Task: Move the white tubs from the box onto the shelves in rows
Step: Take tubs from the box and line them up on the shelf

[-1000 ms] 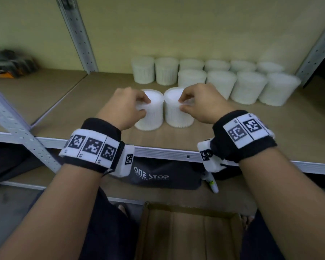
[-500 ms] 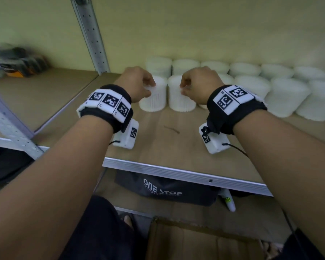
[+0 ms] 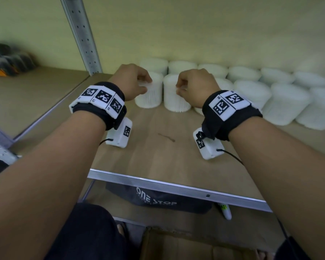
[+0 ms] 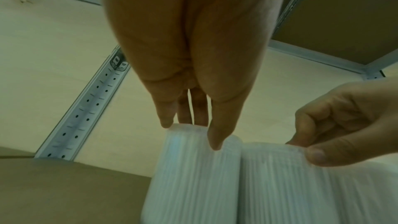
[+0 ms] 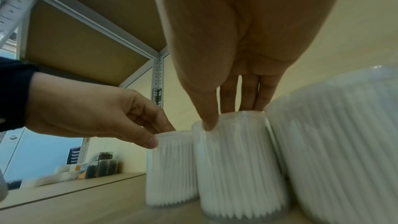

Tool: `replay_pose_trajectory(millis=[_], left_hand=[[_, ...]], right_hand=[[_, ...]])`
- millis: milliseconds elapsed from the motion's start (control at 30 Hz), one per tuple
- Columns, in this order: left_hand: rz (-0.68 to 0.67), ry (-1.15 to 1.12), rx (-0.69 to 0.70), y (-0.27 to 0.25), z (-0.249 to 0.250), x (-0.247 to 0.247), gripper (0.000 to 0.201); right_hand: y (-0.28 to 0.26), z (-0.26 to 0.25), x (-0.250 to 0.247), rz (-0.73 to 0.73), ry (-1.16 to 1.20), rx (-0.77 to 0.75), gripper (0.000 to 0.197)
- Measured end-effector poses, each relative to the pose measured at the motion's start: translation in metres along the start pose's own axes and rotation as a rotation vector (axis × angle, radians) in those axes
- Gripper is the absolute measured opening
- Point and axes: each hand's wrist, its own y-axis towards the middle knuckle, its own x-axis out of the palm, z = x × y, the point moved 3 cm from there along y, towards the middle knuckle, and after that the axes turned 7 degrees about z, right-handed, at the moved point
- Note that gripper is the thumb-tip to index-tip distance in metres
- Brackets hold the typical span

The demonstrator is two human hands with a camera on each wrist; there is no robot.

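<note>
Two white ribbed tubs stand side by side on the wooden shelf (image 3: 158,152), at the left end of the front row. My left hand (image 3: 145,84) pinches the rim of the left tub (image 3: 150,99) from above, thumb in front and fingers behind. My right hand (image 3: 180,88) pinches the rim of the right tub (image 3: 174,101) the same way. The left wrist view shows my left hand (image 4: 189,130) on its tub (image 4: 193,185). The right wrist view shows my right hand (image 5: 232,117) on its tub (image 5: 237,168), which sits close beside a neighbouring tub (image 5: 344,151).
Two rows of several white tubs (image 3: 251,91) run to the right along the back wall. A perforated metal upright (image 3: 83,34) stands at the shelf's left. Below are a black "ONE STOP" bag (image 3: 158,200), a marker (image 3: 226,212) and the cardboard box (image 3: 176,246).
Both hands have carried their tubs from near the shelf's front edge back to the left end of the front row. Both hands have kept their hold.
</note>
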Motion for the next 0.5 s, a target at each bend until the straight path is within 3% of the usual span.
replay_pose_trajectory(millis=[200, 367, 500], left_hand=[[-0.018, 0.007, 0.016, 0.000, -0.001, 0.003, 0.034], [-0.102, 0.069, 0.015, 0.001, 0.001, 0.002, 0.039], [-0.060, 0.021, 0.007, 0.001, 0.014, 0.001, 0.039]], right_hand=[[-0.003, 0.001, 0.001, -0.002, -0.009, -0.013, 0.025], [-0.009, 0.006, -0.002, -0.100, 0.124, 0.009, 0.038], [-0.020, 0.019, -0.017, -0.013, 0.198, 0.047, 0.038]])
